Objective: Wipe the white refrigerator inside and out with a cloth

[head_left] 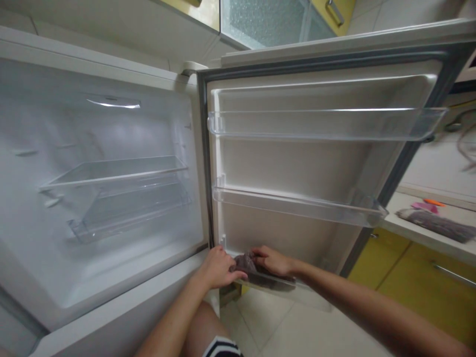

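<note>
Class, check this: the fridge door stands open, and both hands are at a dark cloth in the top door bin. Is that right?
One detail is wrong: in the head view, the left hand and right hand are at the dark cloth in the lowest door bin. The fridge door does stand open.

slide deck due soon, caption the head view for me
Left hand and right hand on a brownish-gray cloth in the open refrigerator door's lowest clear bin.

The right fingers (262,252) hide part of the brown cloth (246,262).
</note>
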Tool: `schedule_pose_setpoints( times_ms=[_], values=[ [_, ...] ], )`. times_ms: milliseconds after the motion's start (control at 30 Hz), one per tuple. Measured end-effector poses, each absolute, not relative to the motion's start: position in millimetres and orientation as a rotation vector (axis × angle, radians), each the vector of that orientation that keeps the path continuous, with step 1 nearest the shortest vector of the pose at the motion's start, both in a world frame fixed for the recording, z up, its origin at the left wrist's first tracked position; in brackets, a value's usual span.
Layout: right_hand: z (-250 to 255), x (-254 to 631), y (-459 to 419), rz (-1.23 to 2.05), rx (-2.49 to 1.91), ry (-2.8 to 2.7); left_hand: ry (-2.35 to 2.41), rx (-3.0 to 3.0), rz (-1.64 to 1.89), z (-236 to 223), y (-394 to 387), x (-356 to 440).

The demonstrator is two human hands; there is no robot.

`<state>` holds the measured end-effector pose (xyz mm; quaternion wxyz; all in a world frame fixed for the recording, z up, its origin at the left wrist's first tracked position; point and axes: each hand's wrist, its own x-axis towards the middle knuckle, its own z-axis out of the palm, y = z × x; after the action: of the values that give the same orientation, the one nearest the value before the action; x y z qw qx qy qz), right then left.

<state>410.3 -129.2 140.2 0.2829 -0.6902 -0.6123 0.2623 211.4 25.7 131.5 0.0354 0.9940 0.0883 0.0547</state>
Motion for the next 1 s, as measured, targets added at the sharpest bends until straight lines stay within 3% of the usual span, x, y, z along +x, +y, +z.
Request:
schedule_pose_setpoints(
  times_ms=[133, 333, 533, 700, 900, 1000],
  values=[
    [179.1, 419.1, -149.6, 0.59, -1.679, -1.464, 0.269, 3.033, 0.173, 129.5, 31.6, 213.1],
    [236.8, 399.8, -200.7, 0.1, -1.691, -1.351, 0.26, 2.967, 0.208, 131.1, 32.9, 213.3],
    [255.8, 359.4, -196.8, -0.484, -1.634, -1.565, 0.228, 2.41, 0.822, 123.0, -23.3, 198.4],
    [277.3, 340.5, -179.9, -0.909, -1.439, -1.935, 0.328, 2.05, 1.02, 148.7, -61.6, 202.2],
    [296.9, 363.8, -207.4, -1.168, -1.515, -2.263, 0.461, 2.388, 1.356, 197.8, 3.4, 183.5],
    [291.4, 387.4, -230.5, -1.182, -1.492, -2.478, 0.283, 2.696, 1.446, 204.7, 29.9, 185.6]
  ],
)
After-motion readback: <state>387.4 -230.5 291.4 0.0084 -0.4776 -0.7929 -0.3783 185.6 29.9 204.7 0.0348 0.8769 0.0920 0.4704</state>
